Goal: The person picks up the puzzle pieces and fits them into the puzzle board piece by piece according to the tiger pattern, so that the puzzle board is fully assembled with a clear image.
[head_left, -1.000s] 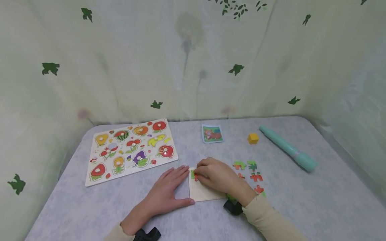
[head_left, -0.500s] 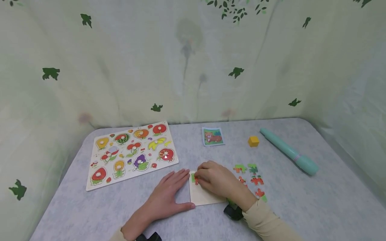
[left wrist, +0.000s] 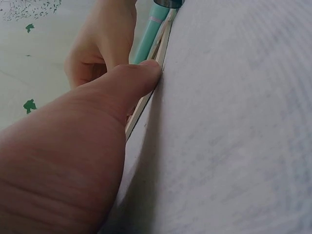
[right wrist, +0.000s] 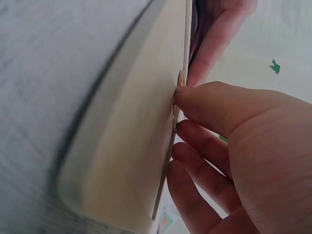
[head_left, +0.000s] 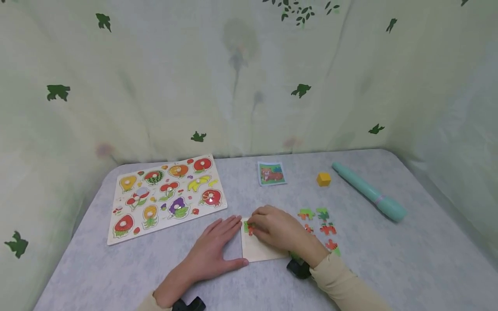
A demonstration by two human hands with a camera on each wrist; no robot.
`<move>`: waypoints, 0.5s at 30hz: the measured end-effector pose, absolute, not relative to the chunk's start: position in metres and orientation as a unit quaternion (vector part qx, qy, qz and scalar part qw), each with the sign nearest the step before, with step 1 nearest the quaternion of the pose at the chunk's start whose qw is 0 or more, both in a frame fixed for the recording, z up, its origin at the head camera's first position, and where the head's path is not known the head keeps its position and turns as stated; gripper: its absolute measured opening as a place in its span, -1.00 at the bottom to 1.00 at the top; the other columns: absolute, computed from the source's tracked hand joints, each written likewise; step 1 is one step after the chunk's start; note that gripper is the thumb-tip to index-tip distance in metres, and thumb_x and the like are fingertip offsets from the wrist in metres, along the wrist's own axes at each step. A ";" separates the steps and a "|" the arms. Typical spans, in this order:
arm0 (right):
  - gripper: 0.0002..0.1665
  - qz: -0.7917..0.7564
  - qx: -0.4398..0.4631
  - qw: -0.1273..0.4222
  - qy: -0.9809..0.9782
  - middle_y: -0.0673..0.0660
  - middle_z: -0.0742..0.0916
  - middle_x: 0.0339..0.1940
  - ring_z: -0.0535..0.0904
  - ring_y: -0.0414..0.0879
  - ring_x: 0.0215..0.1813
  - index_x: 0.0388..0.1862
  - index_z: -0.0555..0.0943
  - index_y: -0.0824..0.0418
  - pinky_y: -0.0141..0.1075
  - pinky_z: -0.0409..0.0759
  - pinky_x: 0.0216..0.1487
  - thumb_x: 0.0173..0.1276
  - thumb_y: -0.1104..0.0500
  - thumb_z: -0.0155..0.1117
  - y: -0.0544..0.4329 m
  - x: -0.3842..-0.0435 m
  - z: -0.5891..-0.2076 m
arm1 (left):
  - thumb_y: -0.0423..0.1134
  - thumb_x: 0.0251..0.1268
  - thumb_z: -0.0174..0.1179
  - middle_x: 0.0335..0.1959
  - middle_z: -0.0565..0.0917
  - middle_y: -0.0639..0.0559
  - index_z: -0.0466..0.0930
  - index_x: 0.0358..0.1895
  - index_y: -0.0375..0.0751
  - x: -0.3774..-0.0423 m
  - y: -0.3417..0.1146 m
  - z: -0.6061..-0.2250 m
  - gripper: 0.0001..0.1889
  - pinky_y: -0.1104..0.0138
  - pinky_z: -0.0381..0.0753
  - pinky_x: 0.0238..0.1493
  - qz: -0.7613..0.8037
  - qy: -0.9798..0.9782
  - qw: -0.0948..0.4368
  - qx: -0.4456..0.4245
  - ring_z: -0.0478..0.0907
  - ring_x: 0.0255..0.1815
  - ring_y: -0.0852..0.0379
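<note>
A pale wooden puzzle board (head_left: 261,252) lies on the table in front of me. At its far left corner sits a green and orange jigsaw piece (head_left: 250,230). My right hand (head_left: 282,231) reaches over the board and pinches this piece; the right wrist view has the thumb and fingertips (right wrist: 183,100) against it, low on the board. Spread flat on the table along the board's left side is my left hand (head_left: 214,248), its thumb at the near left corner. The right hand hides the board's far right part.
Several loose jigsaw pieces (head_left: 328,229) lie right of the board, partly behind the right wrist. Farther back are a bear picture card (head_left: 271,174), a yellow cube (head_left: 324,179) and a turquoise tube (head_left: 367,190). A fruit knob puzzle (head_left: 167,198) lies at the left.
The head view shifts slightly. Both hands keep nearly the same place at the board, the right one still at the corner piece.
</note>
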State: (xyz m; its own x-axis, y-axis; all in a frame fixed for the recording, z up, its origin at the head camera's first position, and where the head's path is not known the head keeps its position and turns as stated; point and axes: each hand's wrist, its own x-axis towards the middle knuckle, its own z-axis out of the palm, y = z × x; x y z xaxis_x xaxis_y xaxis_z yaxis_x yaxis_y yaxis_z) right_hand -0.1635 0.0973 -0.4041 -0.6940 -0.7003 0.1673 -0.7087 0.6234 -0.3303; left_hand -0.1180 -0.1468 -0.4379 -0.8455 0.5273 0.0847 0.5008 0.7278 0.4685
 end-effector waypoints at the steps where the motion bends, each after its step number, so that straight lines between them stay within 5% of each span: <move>1: -0.72 0.188 0.393 0.009 -0.900 -0.02 0.77 0.01 0.67 -0.13 0.10 0.09 0.76 0.11 -0.22 0.71 0.16 0.45 0.11 0.39 0.097 -0.163 -0.404 | 0.50 0.16 0.25 0.62 0.30 0.03 0.31 0.58 -0.12 -0.117 -0.147 -0.438 0.04 -0.05 0.07 0.66 0.244 0.929 0.027 0.277 0.18 0.65 0.08; 15: -0.69 0.203 0.399 -0.017 -0.894 -0.02 0.77 0.07 0.66 -0.14 0.13 0.13 0.74 0.12 -0.21 0.68 0.21 0.45 0.11 0.39 0.103 -0.162 -0.400 | 0.48 0.20 0.25 0.62 0.30 0.01 0.32 0.57 -0.15 -0.116 -0.147 -0.439 0.02 -0.08 0.09 0.65 0.244 0.929 0.019 0.280 0.19 0.64 0.05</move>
